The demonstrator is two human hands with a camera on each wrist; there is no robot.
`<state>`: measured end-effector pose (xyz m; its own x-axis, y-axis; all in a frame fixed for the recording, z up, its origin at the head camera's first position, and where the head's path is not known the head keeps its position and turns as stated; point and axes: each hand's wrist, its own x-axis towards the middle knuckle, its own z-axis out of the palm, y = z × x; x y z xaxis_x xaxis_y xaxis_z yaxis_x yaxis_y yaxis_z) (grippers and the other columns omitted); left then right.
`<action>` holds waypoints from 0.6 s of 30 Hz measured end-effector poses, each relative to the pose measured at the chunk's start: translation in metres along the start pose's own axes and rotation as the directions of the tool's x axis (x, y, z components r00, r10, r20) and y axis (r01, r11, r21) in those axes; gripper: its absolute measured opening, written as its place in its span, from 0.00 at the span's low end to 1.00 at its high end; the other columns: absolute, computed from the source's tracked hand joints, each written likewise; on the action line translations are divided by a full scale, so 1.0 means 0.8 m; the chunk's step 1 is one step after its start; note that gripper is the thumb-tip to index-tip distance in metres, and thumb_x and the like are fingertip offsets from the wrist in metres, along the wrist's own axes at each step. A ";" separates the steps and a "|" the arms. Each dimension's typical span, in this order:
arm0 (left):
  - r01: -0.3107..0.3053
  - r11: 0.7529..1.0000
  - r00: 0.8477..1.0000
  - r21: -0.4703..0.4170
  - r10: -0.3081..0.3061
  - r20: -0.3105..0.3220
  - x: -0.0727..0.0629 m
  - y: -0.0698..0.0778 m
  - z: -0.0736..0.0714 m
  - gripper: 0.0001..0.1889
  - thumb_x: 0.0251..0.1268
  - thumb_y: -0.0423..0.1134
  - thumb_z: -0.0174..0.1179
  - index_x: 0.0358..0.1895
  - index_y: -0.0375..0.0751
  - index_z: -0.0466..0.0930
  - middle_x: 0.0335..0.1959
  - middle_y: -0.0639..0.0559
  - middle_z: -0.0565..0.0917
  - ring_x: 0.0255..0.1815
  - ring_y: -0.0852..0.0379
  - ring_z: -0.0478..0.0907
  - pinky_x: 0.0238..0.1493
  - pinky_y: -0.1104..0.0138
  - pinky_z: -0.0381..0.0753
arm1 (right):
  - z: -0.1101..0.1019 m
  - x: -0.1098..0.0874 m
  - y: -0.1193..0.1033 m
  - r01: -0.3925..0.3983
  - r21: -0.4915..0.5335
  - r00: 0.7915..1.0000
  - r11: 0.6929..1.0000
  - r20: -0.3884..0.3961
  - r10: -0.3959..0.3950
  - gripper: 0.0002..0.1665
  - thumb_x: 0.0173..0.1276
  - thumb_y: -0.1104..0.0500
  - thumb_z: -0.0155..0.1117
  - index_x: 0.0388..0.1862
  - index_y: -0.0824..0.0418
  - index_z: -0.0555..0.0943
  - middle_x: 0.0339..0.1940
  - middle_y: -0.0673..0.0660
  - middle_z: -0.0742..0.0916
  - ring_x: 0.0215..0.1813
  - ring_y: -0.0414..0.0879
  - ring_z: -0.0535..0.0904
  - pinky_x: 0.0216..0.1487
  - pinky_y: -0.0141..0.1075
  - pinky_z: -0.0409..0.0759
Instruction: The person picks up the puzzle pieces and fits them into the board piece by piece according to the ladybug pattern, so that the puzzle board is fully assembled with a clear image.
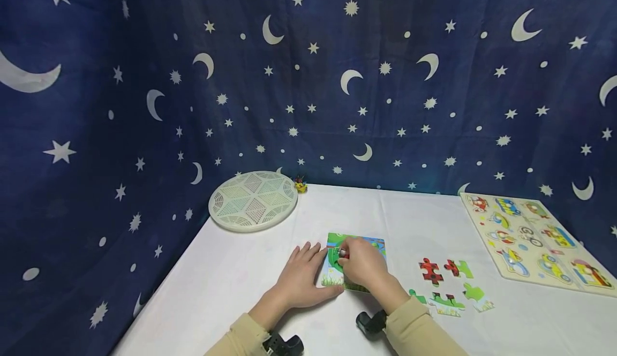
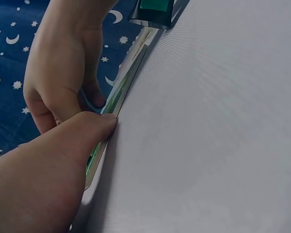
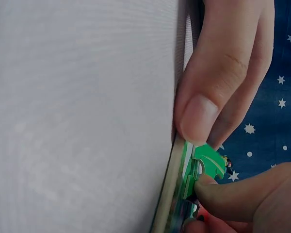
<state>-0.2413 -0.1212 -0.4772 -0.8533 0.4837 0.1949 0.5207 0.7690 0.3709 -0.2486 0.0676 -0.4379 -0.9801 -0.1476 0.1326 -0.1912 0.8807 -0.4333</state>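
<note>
A square puzzle board with a green, blue and grassy picture lies flat on the white table. My left hand rests at its left side with fingers spread, the thumb touching the board's near edge. Over the board, my right hand pinches a green-and-red puzzle piece between thumb and fingers. That piece stands tilted up from the board; its lower part is hidden by the fingers. To the right lie several loose pieces, among them a red one with black spots and a green one.
A wooden vehicle puzzle board lies on the right of the table. At the back left is a round patterned board, with a small yellow-and-red object beside it. A starry blue curtain hangs behind.
</note>
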 end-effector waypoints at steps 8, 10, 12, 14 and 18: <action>-0.005 1.000 1.000 0.001 0.005 -0.006 0.001 0.002 -0.002 0.51 0.60 0.75 0.57 0.77 0.42 0.66 0.76 0.41 0.67 0.79 0.38 0.57 0.78 0.44 0.51 | -0.001 0.003 0.008 -0.035 0.086 0.999 0.996 -0.016 0.036 0.15 0.64 0.58 0.77 0.45 0.61 0.82 0.25 0.48 0.77 0.26 0.42 0.71 0.26 0.36 0.69; -0.003 1.000 1.000 0.002 0.003 -0.004 0.001 0.002 -0.002 0.51 0.60 0.75 0.57 0.77 0.42 0.66 0.76 0.41 0.67 0.79 0.38 0.57 0.78 0.44 0.51 | -0.001 0.003 0.009 -0.041 0.087 0.999 0.995 -0.013 0.042 0.15 0.64 0.58 0.77 0.44 0.59 0.82 0.25 0.47 0.77 0.26 0.42 0.71 0.26 0.36 0.69; -0.001 1.000 1.000 0.004 0.001 -0.001 0.002 0.002 -0.002 0.51 0.60 0.75 0.56 0.77 0.41 0.66 0.77 0.41 0.67 0.79 0.38 0.57 0.78 0.44 0.52 | -0.002 0.003 0.009 -0.050 0.071 0.999 0.996 -0.011 0.050 0.15 0.63 0.56 0.78 0.43 0.58 0.82 0.27 0.47 0.78 0.27 0.42 0.72 0.27 0.37 0.71; 0.000 1.000 1.000 0.006 0.000 0.002 0.001 0.002 -0.002 0.51 0.60 0.75 0.56 0.77 0.41 0.66 0.77 0.41 0.67 0.79 0.39 0.57 0.78 0.44 0.52 | -0.002 0.003 0.011 -0.061 0.056 0.998 0.997 -0.010 0.062 0.16 0.62 0.55 0.79 0.41 0.57 0.81 0.28 0.48 0.79 0.28 0.43 0.73 0.28 0.38 0.73; -0.005 1.000 1.000 0.003 0.005 0.006 0.001 0.001 -0.002 0.51 0.60 0.75 0.56 0.77 0.41 0.66 0.76 0.41 0.68 0.79 0.38 0.58 0.78 0.44 0.52 | -0.002 0.001 0.014 -0.092 0.053 0.996 0.994 0.006 0.092 0.16 0.61 0.52 0.81 0.35 0.55 0.79 0.29 0.48 0.79 0.29 0.43 0.74 0.28 0.40 0.73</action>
<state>-0.2414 -0.1208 -0.4753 -0.8504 0.4902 0.1911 0.5251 0.7678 0.3671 -0.2513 0.0781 -0.4409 -0.9939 -0.0683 0.0872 -0.1024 0.8657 -0.4899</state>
